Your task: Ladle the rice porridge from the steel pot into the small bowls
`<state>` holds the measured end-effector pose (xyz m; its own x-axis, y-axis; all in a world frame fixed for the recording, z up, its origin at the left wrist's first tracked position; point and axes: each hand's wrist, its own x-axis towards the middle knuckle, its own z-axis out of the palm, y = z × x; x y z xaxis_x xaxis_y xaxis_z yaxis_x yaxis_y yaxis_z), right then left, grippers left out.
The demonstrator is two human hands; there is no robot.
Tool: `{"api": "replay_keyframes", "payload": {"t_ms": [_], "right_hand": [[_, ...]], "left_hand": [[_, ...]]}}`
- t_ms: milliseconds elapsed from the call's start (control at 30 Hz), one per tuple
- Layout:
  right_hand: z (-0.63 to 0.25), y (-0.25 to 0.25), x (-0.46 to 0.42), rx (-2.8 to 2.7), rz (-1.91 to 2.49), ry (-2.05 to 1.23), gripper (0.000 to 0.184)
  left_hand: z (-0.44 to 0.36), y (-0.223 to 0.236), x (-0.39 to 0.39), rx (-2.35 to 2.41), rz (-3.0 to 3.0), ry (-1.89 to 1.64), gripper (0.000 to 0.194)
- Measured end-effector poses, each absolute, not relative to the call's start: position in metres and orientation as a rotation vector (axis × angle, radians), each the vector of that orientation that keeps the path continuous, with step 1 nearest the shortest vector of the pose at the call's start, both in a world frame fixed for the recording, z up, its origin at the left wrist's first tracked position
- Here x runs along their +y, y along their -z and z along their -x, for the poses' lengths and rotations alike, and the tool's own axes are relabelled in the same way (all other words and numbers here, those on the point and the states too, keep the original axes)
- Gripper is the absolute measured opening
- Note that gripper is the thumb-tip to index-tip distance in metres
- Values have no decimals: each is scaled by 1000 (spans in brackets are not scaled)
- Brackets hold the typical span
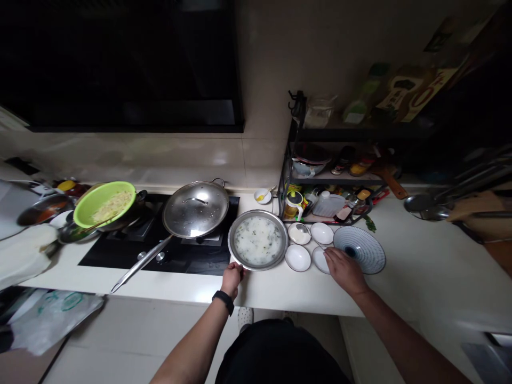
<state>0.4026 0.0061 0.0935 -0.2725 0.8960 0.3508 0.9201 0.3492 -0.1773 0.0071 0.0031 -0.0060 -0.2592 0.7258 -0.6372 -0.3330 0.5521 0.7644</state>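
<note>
Here, a person's left hand (232,280), a black band (224,301) on its wrist, closes on the near edge of a round steel dish (258,212) of pale, green-flecked porridge (258,241), its fingers curled over the rim at the dish's lower left. The dish sits at the middle of a white countertop (256,290), at the right edge of a black induction hob (120,256). Being round, it has no long axis; it lies ahead of the left hand and slightly to its right, and that hand is much the nearer of the two. The right hand (346,272), farther right in the frame, lies open and palm down, its fingers over a small white dish (319,260) and just beside a blue-and-white ribbed plate (360,248). Three more white bowls (298,257) stand between the steel dish and the right hand. To the dish's left, a lidded steel pan (196,209) occupies the hob, its long handle (140,264) pointing toward the lower left. A lime-green bowl (104,204) sits farther left, and a cluttered black rack (296,154) rises at upper right.
</note>
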Motion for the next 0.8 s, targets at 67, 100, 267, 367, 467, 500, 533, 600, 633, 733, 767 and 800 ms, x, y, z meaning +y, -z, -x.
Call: {"api": "replay_keyframes", "payload": {"t_ms": [67,100,267,367,467,500,533,600,633,733,767,800], "right_hand": [[-401,-96,5,-2240,1594,124,37],[-400,-97,5,-2240,1589,143,36],[-395,-101,5,-2243,1503,250,34],[-391,-104,4,-2194,1494,270,34],[-380,-110,5,-2063,1525,153,34],[-375,-112,7,-2008,1536,90,33],[-368,-113,11,-1963,1536,24,32],[-353,-112,20,-1936,1505,-91,32],[-345,-111,25,-1958,1479,-132,32],[-327,-104,40,-2062,1432,-178,33],[-324,-101,43,-2088,1435,-177,34],[-322,-99,44,-2108,1444,-179,35]], "left_hand": [[-10,7,3,1529,-352,-1036,27],[-11,7,3,1532,-354,-1032,27],[-11,6,3,1535,-361,-1015,25],[-11,5,2,1532,-361,-1019,22],[-12,4,2,1534,-353,-1025,19],[-12,4,2,1536,-350,-1026,18],[-12,4,2,1537,-347,-1028,18],[-13,4,2,1539,-343,-1031,18],[-13,4,2,1539,-343,-1033,18],[-13,4,2,1536,-347,-1037,19],[-13,4,2,1534,-348,-1038,19],[-13,4,2,1532,-348,-1039,20]]}}
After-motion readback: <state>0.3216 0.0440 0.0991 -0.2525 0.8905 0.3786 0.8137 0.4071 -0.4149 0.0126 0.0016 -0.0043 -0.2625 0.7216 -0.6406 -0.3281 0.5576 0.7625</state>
